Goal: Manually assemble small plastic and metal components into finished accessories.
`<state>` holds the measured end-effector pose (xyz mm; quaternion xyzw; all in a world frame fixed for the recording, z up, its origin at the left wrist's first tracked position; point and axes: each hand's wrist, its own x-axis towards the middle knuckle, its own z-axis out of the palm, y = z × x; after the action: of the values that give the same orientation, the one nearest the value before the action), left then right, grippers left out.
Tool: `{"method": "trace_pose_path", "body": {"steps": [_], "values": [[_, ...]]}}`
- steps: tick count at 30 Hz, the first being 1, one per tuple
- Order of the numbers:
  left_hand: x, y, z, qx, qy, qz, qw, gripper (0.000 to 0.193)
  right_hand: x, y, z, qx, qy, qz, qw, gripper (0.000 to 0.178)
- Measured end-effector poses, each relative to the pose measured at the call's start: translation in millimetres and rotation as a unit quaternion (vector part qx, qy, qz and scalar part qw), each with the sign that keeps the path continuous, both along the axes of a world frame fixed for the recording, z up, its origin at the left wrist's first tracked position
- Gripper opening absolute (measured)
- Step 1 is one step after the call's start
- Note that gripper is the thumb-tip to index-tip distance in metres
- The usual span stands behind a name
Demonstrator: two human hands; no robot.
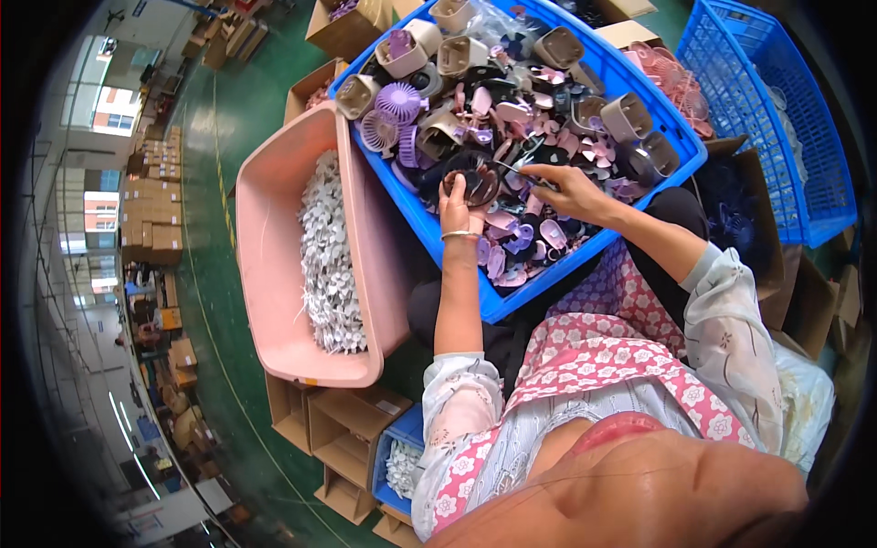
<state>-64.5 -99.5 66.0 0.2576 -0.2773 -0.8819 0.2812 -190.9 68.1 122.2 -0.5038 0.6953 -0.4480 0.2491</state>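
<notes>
My left hand (456, 212) is closed around a dark, round fan part (482, 185), held up over the blue bin (639, 212). To its right, my right hand (575, 194) grips a slim tool with a thin shaft (508, 167) that points at the fan part. The tool's exact kind is too small to make out, and my fingers cover its handle. Below both hands, the bin is heaped with pink, purple and black plastic pieces. A purple fan grille (398, 103) and several beige housings (627, 117) lie among them.
A pink tub (265, 247) of white plastic pieces stands left of the bin. Blue crates (740, 110) and a box of pink fan grilles (671, 82) are at the right. Cardboard boxes (352, 416) and a small blue container (402, 457) sit lower left on the green floor.
</notes>
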Motion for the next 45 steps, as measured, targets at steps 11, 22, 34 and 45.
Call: {"method": "trace_pose_path", "body": {"steps": [11, 22, 34, 45], "values": [[11.7, 1.0, 0.6, -0.054, 0.011, -0.008, 0.998, 0.026, 18.6, -4.4, -2.4, -0.04, 0.037, 0.018, 0.998, 0.039], [1.6, 19.8, -4.5, -0.098, 0.025, -0.027, 0.994, 0.026, 17.7, -4.6, 3.0, -0.038, -0.009, 0.007, 0.999, 0.037], [-0.3, 11.6, 10.7, -0.104, 0.013, -0.075, 0.992, 0.028, 6.5, -6.0, 8.7, -0.015, -0.029, 0.008, 0.999, 0.036], [10.1, 13.1, -6.4, -0.232, -0.054, -0.084, 0.968, 0.026, 18.1, 9.3, 7.3, -0.004, 0.072, 0.033, 0.997, 0.037]]}}
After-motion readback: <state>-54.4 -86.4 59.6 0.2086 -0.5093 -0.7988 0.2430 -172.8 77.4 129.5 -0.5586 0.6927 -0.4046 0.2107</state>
